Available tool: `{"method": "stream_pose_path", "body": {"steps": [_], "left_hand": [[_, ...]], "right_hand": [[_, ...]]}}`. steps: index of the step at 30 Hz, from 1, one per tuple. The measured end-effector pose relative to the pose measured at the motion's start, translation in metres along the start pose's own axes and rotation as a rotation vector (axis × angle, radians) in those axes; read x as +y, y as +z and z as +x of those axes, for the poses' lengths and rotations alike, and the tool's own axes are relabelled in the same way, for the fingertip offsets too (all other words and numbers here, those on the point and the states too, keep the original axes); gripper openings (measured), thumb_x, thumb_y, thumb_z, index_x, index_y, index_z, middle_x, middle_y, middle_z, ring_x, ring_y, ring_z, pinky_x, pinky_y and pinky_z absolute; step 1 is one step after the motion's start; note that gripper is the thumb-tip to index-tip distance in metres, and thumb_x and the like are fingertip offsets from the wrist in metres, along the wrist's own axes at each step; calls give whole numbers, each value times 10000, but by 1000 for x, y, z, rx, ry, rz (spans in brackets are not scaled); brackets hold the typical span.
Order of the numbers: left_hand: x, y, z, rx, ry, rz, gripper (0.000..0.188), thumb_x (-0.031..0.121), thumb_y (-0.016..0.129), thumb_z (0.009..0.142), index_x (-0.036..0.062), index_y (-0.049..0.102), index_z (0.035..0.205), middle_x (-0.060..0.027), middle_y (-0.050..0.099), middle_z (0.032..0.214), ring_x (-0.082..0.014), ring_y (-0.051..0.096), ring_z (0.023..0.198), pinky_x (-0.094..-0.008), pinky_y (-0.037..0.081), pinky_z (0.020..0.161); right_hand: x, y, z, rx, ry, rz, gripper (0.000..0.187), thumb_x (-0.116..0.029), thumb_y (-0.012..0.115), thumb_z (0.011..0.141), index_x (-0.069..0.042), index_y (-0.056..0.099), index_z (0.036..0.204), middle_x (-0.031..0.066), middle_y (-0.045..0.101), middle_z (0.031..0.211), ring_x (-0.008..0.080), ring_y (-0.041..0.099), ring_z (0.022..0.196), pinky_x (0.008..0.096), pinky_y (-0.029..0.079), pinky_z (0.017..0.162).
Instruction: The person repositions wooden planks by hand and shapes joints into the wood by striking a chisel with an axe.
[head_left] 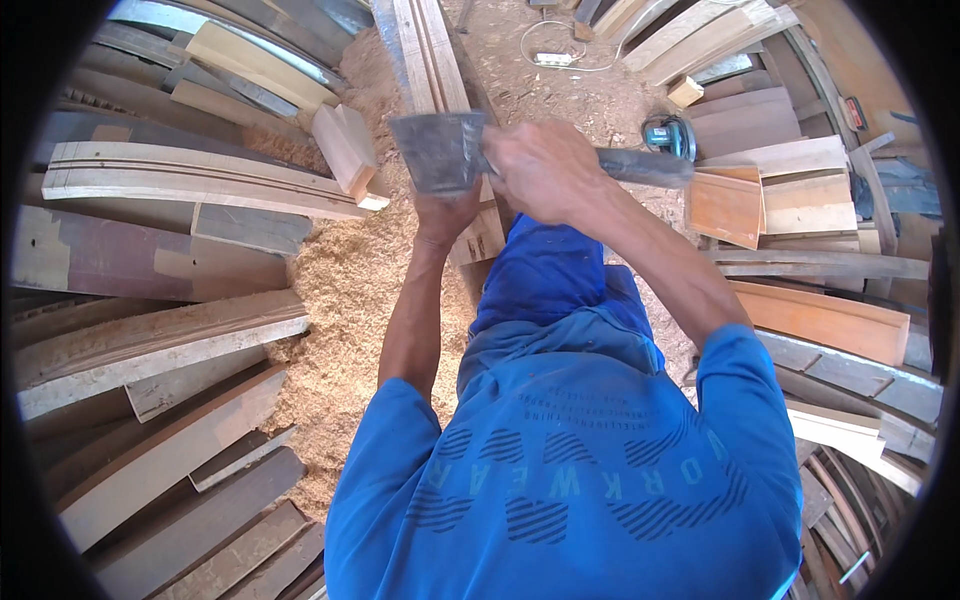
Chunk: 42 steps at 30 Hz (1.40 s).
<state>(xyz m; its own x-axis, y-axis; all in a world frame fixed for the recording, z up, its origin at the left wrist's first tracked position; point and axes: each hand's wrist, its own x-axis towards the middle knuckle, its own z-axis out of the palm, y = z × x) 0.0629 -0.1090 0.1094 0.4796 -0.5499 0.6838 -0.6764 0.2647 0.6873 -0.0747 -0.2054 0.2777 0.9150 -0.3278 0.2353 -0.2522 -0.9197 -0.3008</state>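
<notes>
My right hand (545,170) is closed round the handle of a dark mallet (437,152), close to its head. The rest of the handle sticks out to the right of my fist, slightly smeared by motion. Right below the mallet head is my left hand (445,213); the head covers its fingers, so what it holds, if anything, is hidden. Both hands are over a long pale wooden beam (432,60) with grooves along its length, which runs away from me past my blue trousers.
Sawdust and shavings (350,290) cover the floor to the left. Stacked planks (200,180) line the left side, with a pale block (343,150) at their end. On the right are more boards (820,320) and a teal power tool (668,137). A white power strip (556,60) lies ahead.
</notes>
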Motion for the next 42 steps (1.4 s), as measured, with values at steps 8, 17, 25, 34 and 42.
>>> {"method": "stream_pose_path", "body": {"steps": [8,17,25,34,42], "left_hand": [[10,-6,30,46,-290,-320,238,36,747,827,26,619,1028,-61,665,934,-124,630,842,-287,515,748],[8,-16,16,44,-234,-158,214,66,767,823,31,580,921,-54,623,834,-128,605,743,-279,495,662],[-6,-7,6,-27,-303,-85,276,42,762,788,12,633,1031,-88,698,885,-153,673,762,-291,535,690],[-7,-1,24,4,-544,-313,199,39,749,832,22,632,992,-12,658,850,-80,613,759,-263,515,676],[-4,-19,28,-50,-459,-229,168,69,757,852,38,603,911,1,606,799,-77,571,724,-252,480,645]], "right_hand": [[-12,-46,0,134,116,265,89,-63,679,770,-6,644,828,161,599,654,296,592,581,389,488,581],[-17,-51,5,422,-15,622,155,-175,748,783,-27,706,797,171,647,698,355,645,641,428,519,606],[5,0,25,50,76,-35,207,-214,728,813,-17,683,772,190,661,699,385,660,650,475,522,610],[17,11,29,97,204,120,242,-202,696,794,8,653,680,231,632,667,418,663,696,491,536,668],[14,-7,14,219,209,297,193,-142,707,811,7,693,933,205,659,731,331,655,642,414,516,632]]}}
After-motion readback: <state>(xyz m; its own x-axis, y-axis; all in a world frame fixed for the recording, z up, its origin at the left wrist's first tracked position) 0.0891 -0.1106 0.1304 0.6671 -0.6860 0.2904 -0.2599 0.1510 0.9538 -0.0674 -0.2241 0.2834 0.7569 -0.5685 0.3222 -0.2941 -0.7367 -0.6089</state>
